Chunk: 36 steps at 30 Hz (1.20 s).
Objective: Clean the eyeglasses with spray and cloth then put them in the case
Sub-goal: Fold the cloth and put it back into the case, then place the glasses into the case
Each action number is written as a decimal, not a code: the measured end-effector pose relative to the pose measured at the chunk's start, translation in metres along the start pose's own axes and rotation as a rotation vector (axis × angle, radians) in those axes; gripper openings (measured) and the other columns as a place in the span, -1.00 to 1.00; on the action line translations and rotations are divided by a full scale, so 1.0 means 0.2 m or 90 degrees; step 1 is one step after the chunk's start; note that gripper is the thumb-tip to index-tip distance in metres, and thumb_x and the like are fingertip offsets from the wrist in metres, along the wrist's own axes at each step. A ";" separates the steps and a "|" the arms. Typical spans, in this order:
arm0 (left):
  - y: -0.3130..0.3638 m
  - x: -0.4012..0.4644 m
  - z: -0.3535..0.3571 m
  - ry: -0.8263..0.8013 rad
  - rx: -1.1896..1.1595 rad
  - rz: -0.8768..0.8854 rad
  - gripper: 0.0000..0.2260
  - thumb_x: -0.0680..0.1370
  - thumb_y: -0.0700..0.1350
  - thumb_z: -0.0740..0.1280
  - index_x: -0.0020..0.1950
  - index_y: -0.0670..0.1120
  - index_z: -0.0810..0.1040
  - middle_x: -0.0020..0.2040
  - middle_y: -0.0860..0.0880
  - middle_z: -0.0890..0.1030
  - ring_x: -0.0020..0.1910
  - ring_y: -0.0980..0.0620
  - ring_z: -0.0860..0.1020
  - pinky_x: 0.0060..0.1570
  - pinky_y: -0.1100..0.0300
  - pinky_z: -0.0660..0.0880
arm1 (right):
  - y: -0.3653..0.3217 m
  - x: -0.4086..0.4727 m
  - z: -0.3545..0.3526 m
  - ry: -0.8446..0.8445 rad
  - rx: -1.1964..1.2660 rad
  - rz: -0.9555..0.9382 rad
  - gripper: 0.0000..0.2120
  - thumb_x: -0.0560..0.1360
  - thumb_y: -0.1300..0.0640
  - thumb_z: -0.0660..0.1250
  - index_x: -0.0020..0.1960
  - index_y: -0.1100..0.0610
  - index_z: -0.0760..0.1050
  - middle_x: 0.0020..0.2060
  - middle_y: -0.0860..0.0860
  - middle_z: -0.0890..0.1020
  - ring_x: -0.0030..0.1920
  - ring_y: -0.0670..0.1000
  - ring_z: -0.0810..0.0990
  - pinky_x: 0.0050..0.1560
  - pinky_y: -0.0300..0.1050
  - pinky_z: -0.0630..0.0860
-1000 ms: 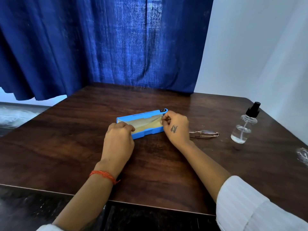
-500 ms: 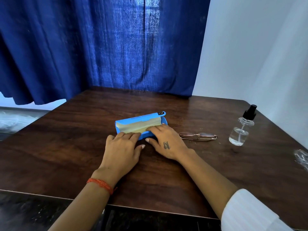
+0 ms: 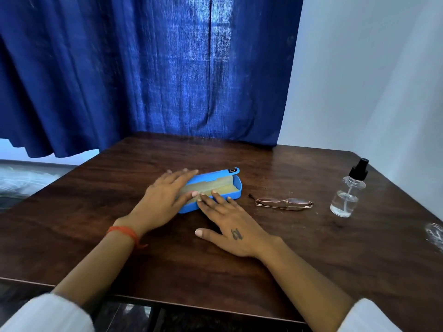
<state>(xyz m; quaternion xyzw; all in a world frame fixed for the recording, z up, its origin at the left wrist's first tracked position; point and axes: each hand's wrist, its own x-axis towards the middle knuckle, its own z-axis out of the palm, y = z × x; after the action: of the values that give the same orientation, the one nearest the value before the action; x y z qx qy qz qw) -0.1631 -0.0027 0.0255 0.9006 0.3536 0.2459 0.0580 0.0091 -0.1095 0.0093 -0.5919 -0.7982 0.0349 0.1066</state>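
A blue eyeglass case lies open in the middle of the brown table, with a pale yellow cloth or lining inside. My left hand lies flat over the case's left end, fingers stretched, thumb on the yellow inside. My right hand rests flat on the table, its fingertips on the case's front edge. Folded thin-framed eyeglasses lie on the table just right of the case, untouched. A small clear spray bottle with a black pump stands further right.
A dark blue curtain hangs behind the table and a white wall runs along the right side. A clear glassy object shows at the right edge. The table's front edge is close to my body.
My right hand left the case's right end and now lies flat with fingertips on its front edge. My left hand slid forward over the left end. The case now lies open.
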 end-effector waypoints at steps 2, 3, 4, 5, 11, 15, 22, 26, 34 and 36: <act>-0.03 0.04 0.00 0.013 -0.130 0.016 -0.57 0.55 0.16 0.13 0.34 0.01 0.40 0.31 -0.03 0.49 0.31 0.01 0.41 0.32 0.16 0.29 | 0.00 0.00 -0.01 -0.017 0.004 0.013 -0.19 0.36 -0.41 -0.20 0.52 -0.04 -0.09 0.51 -0.13 -0.10 0.48 -0.09 -0.25 0.47 0.07 -0.22; -0.04 0.05 0.00 0.039 -0.162 0.013 -0.67 0.57 0.04 0.18 0.30 -0.01 0.45 0.26 0.00 0.52 0.26 0.07 0.44 0.26 0.23 0.30 | 0.00 0.00 -0.01 -0.024 0.004 0.018 -0.19 0.36 -0.41 -0.21 0.52 -0.06 -0.09 0.51 -0.14 -0.11 0.48 -0.11 -0.26 0.46 0.10 -0.24; -0.05 0.07 0.00 0.061 -0.183 -0.002 -0.72 0.58 -0.03 0.19 0.27 -0.01 0.49 0.22 0.04 0.54 0.20 0.12 0.46 0.21 0.27 0.31 | -0.01 -0.01 -0.01 -0.029 0.003 0.023 -0.20 0.36 -0.41 -0.20 0.51 -0.07 -0.10 0.51 -0.15 -0.12 0.48 -0.12 -0.27 0.45 0.13 -0.26; -0.05 0.09 0.00 0.073 -0.205 -0.034 -0.74 0.58 -0.04 0.18 0.23 0.00 0.52 0.16 0.07 0.56 0.16 0.14 0.47 0.16 0.28 0.34 | -0.01 -0.01 -0.01 -0.032 0.003 0.027 -0.20 0.36 -0.41 -0.19 0.51 -0.08 -0.10 0.51 -0.16 -0.11 0.48 -0.12 -0.27 0.44 0.16 -0.26; 0.01 0.22 0.05 0.175 -0.407 -0.391 -0.72 0.56 0.10 0.18 0.02 -0.07 0.53 0.00 -0.07 0.57 -0.05 -0.02 0.50 -0.12 0.14 0.41 | -0.02 -0.01 -0.03 -0.032 0.013 0.035 -0.17 0.35 -0.46 -0.12 0.51 -0.09 -0.06 0.51 -0.17 -0.07 0.49 -0.12 -0.24 0.43 0.21 -0.23; 0.11 0.24 0.14 0.293 -0.381 -0.466 -0.69 0.58 0.08 0.12 0.16 -0.11 0.42 0.18 -0.17 0.47 0.12 -0.13 0.45 0.04 0.04 0.36 | -0.01 -0.01 -0.03 -0.028 0.012 0.034 -0.31 0.49 -0.35 0.00 0.52 -0.08 -0.05 0.51 -0.16 -0.05 0.49 -0.11 -0.22 0.44 0.22 -0.23; 0.14 0.17 0.18 0.314 -0.258 -0.324 -0.67 0.61 0.06 0.04 0.28 -0.07 0.33 0.24 -0.20 0.44 0.12 -0.22 0.47 -0.03 0.04 0.32 | 0.00 -0.01 -0.03 0.024 0.079 0.015 -0.39 0.54 -0.20 0.16 0.50 -0.04 0.07 0.51 -0.11 0.06 0.51 -0.05 -0.13 0.45 0.14 -0.10; 0.14 0.16 0.18 0.308 -0.259 -0.332 -0.66 0.60 0.08 0.03 0.30 -0.04 0.33 0.23 -0.19 0.45 0.13 -0.21 0.47 -0.02 0.07 0.27 | 0.06 -0.08 -0.07 0.232 0.078 0.029 -0.53 0.46 -0.03 0.31 0.35 0.04 0.41 0.33 -0.03 0.46 0.36 0.00 0.35 0.37 -0.17 0.21; 0.13 0.17 0.18 0.314 -0.285 -0.327 -0.70 0.60 0.05 0.09 0.23 -0.06 0.42 0.21 -0.17 0.50 0.19 -0.13 0.44 0.12 0.06 0.31 | 0.41 -0.43 -0.18 0.328 -0.156 0.260 -0.74 0.27 0.33 0.48 -0.11 0.06 0.68 -0.20 -0.01 0.69 -0.19 0.09 0.66 -0.22 -0.11 0.60; 0.13 0.18 0.17 0.322 -0.296 -0.320 -0.71 0.59 0.04 0.11 0.21 -0.06 0.44 0.21 -0.16 0.51 0.20 -0.12 0.44 0.14 0.07 0.31 | 0.44 -0.44 -0.18 0.291 -0.182 0.229 -0.71 0.23 0.38 0.48 -0.13 0.08 0.68 -0.14 0.01 0.71 -0.19 0.11 0.68 -0.27 -0.08 0.62</act>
<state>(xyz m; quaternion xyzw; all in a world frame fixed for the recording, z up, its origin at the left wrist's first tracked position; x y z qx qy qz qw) -0.1085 0.0038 0.0166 0.6608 0.5004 0.5103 0.2293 0.1239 -0.1693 0.0160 -0.7251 -0.6328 -0.1933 0.1910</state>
